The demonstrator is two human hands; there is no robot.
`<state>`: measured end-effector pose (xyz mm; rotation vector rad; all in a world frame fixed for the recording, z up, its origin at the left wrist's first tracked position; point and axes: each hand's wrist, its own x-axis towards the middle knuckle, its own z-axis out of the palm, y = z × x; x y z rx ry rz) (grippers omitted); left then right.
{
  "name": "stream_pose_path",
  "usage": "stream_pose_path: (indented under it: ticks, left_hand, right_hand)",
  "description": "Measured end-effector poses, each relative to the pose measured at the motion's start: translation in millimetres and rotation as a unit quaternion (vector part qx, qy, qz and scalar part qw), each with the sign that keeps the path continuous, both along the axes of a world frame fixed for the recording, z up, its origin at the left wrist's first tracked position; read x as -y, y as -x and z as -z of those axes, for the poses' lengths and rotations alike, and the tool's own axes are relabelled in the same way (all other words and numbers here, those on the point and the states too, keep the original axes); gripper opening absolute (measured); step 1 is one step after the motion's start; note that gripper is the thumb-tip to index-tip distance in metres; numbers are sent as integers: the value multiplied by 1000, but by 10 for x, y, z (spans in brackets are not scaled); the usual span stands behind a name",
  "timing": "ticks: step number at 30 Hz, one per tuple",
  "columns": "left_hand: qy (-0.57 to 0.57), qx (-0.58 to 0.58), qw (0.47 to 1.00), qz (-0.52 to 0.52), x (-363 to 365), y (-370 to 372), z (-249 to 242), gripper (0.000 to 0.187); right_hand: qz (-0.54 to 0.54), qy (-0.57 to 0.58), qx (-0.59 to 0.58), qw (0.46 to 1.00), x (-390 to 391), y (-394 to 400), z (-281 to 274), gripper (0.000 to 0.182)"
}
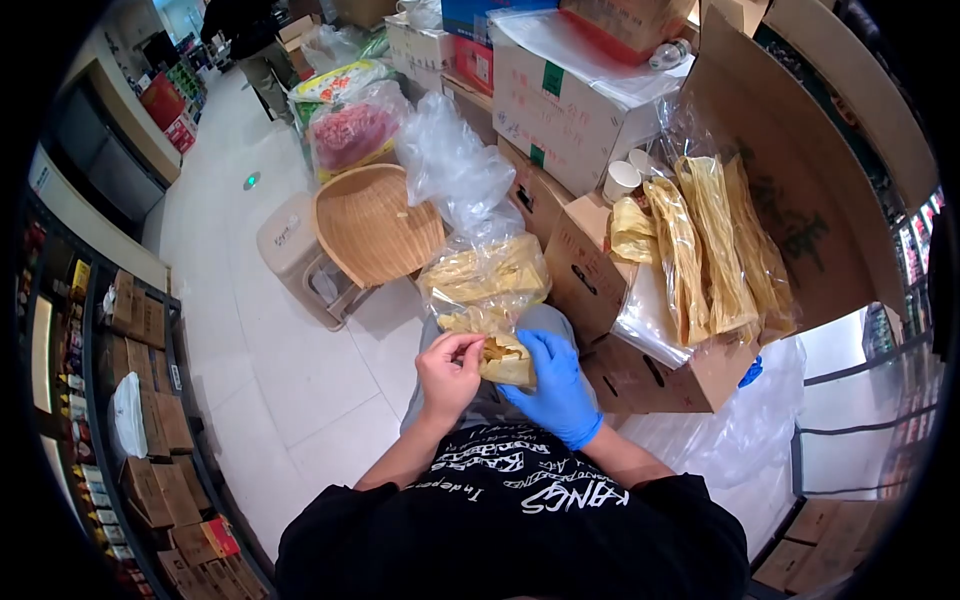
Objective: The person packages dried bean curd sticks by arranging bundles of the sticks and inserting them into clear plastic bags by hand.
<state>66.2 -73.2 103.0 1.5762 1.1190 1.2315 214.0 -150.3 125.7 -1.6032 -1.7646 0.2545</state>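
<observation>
In my lap lies a clear plastic bag of yellow dried tofu sticks [487,272], its near end between my hands. My bare left hand [449,375] is closed in a pinch at the left edge of this end; the fingertips seem to have hold of the plastic. On the other side my right hand [556,385], in a blue glove, is wrapped round the bag with broken yellow pieces [508,362] showing inside it. Further bagged tofu sticks [715,250] lie on a carton to my right, beside paper cups [621,181].
A shallow woven basket [375,225] rests on a plastic stool [300,250] ahead to the left. Crumpled clear bags [455,165] and stacked cartons [575,95] stand in front. Shelves with boxes [160,430] line the left side. Another person [262,60] stands far off.
</observation>
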Motion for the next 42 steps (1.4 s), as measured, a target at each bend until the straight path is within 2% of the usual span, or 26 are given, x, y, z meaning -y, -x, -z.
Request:
stream_pose_path:
  ticks: [8, 13, 18, 27, 32, 34, 36, 42]
  left_hand:
    - [-5, -4, 1000, 3, -19, 10, 21, 5]
    - [0, -6, 1000, 28, -26, 40, 73, 3]
    - [146, 120, 977, 97, -109, 103, 93, 2]
    - [182, 128, 969, 109, -114, 122, 67, 3]
    - [160, 128, 972, 117, -96, 107, -87, 5]
    - [143, 129, 974, 116, -89, 76, -212, 5]
    - [47, 79, 988, 122, -96, 28, -373, 4]
    - [-13, 54, 989, 135, -116, -37, -613, 7]
  right_hand:
    - [43, -1, -35, 998, 35, -20, 36, 73]
    - [-8, -9, -15, 1000, 56, -55, 58, 72]
    - [-52, 16, 11, 998, 45, -87, 43, 70]
    - [-60, 56, -4, 997, 38, -22, 38, 68]
    - [-68, 42, -22, 997, 7, -16, -12, 68]
    - [-59, -25, -79, 995, -8, -32, -27, 68]
    - [-57, -31, -88, 994, -12, -46, -42, 69]
    - [-54, -76, -67, 993, -46, -120, -237, 71]
